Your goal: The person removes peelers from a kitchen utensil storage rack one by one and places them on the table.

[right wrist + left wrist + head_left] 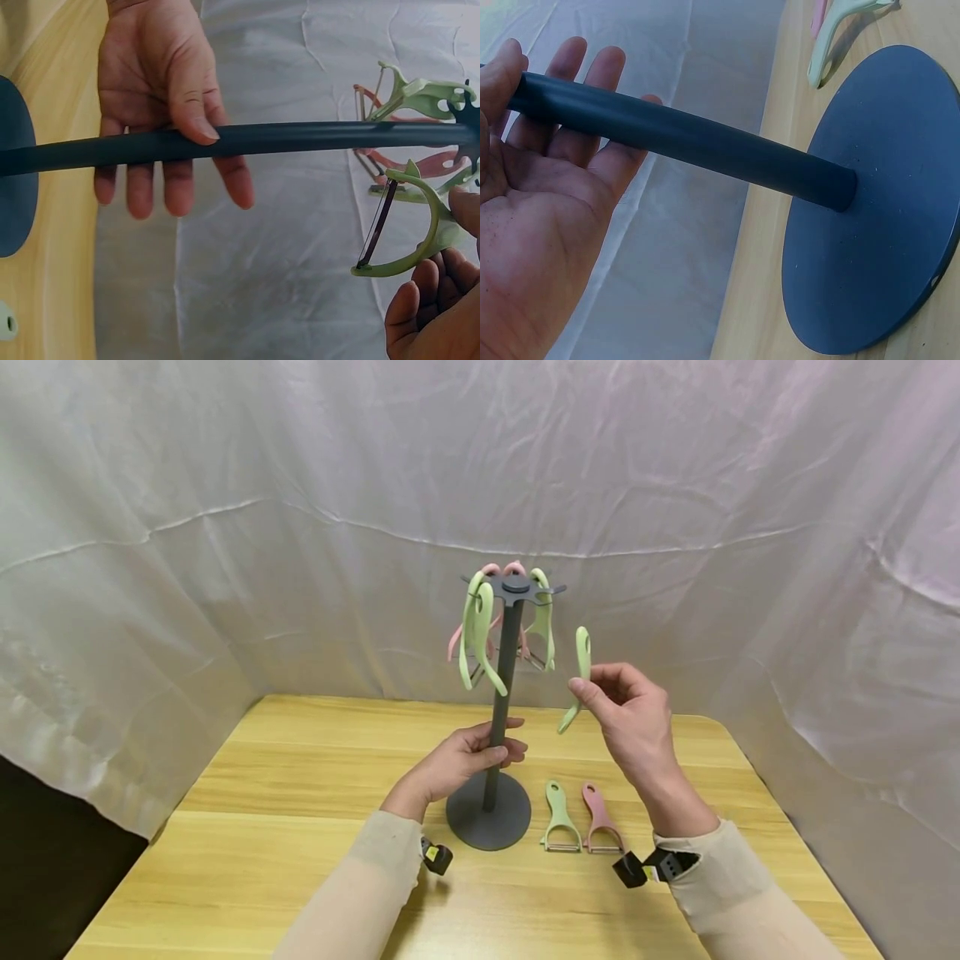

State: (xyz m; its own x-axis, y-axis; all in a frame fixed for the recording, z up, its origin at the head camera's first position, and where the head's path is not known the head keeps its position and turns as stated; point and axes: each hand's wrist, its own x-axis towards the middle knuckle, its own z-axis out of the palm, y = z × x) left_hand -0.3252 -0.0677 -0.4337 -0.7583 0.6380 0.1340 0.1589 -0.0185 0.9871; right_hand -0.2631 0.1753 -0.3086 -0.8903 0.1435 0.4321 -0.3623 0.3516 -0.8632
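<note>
My left hand [457,762] holds the pole of a dark grey rotating-style rack stand [508,647], thumb in front and fingers behind, a little above its round base [487,828]. Up to the right of it, my right hand [639,722] pinches a light green peeler [584,662] by its handle between thumb and fingers. The right wrist view shows this peeler [437,225] with its blade facing the pole side, apart from the stand. Several green peelers [480,618] and pink peelers [491,568] hang from the hooks at the stand's top.
On the wooden table [300,760], right of the base, lie a green peeler [557,808] and a pink peeler [596,806] side by side, blades towards me. A pale cloth curtain [360,610] surrounds the table's back and sides.
</note>
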